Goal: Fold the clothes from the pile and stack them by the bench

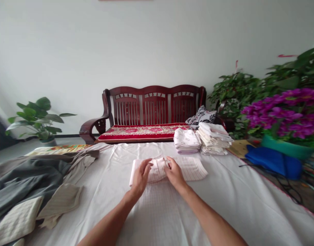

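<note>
Striped cloth [191,168], clock centre: matt fabric, lightly creased
Sheet [223,205], 6 o'clock: matt cloth, softly wrinkled
Bench [142,109], 12 o'clock: dark wood, smooth and glossy
Folded stacks [214,140], 2 o'clock: soft-looking matt cloth
Teal pot [286,148], 3 o'clock: smooth, plastic-looking
Quilted cloth [18,218], 8 o'clock: rough, puckered

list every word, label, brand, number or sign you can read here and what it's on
None: no readable word, label, brand, number or sign shows.
Striped cloth: stripes, no lettering visible.
Cushion: a dark pattern on white, no lettering visible.
Clutter at the right edge: too blurred to tell whether anything there carries text.
</note>
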`<state>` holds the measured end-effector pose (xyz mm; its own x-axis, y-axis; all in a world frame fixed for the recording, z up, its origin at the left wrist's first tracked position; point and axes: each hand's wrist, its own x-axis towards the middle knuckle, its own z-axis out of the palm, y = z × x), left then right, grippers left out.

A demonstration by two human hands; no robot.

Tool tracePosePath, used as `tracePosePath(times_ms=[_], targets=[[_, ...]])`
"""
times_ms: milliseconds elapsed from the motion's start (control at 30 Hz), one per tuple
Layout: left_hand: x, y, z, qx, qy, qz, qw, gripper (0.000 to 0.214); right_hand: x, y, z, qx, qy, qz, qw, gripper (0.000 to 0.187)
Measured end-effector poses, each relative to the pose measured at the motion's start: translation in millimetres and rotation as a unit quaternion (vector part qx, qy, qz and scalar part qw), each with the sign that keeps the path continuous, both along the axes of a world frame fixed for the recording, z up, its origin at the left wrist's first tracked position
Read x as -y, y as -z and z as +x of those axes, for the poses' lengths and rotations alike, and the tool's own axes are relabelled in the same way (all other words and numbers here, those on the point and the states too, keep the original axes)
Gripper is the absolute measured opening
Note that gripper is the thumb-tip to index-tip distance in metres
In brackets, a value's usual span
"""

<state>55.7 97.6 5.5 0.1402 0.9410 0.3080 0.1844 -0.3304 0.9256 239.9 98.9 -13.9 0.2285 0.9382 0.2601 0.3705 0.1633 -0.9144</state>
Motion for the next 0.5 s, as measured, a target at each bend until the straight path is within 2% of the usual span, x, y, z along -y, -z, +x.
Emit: tracePosePath(times_ms=[67,200,333,500], targets=[[0,4.0,-6,-0.045,-0.043,0.093,0.994,0.036,-4,-4.5,15,-0.029,0.019,0.026,0.999,0.061],[-1,11.8,-16,-0.191,-0.048,0.216,0.956,0.028,-9,-14.9,52,-0.031,0.053,0.040,0.997,0.061],[-2,16.5,-16,-0.277,-0.042,0.251,0.927,0.031,-11,-18.7,81,-0.022,0.072,0.030,0.997,0.059],[-1,18.8,-15,-0.306,-0.033,0.265,0.914,0.031,-11,-19.4,104,-0.013,0.097,0.016,0.995,0.061]])
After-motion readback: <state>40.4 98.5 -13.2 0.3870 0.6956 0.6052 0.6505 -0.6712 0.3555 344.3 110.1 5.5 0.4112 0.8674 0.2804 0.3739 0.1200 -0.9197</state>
